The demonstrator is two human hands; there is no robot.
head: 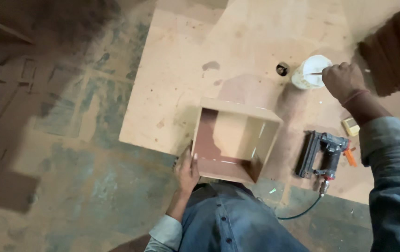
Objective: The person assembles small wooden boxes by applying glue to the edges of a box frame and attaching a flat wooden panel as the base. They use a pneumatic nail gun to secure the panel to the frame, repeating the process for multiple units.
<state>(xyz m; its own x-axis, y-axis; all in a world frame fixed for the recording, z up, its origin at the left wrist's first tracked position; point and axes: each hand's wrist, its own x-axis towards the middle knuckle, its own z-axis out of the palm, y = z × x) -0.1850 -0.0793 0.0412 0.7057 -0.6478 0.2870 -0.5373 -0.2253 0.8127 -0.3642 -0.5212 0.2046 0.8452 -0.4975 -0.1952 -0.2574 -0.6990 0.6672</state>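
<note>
Left hand (187, 169) flat with fingers together against the near left corner of an open wooden box (234, 140) on the desk (181, 79), right hand (343, 80) pinching a thin stick (316, 73) in a white tub (310, 72), nail gun (323, 156) just right of box

A pale plywood sheet (186, 70) lies on a dusty, green-stained concrete floor (69, 154).

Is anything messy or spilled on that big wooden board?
Nothing looks freshly spilled. The board has dark stains near the white tub, and the nail gun lies on its side. The open wooden box stands straight.
</note>
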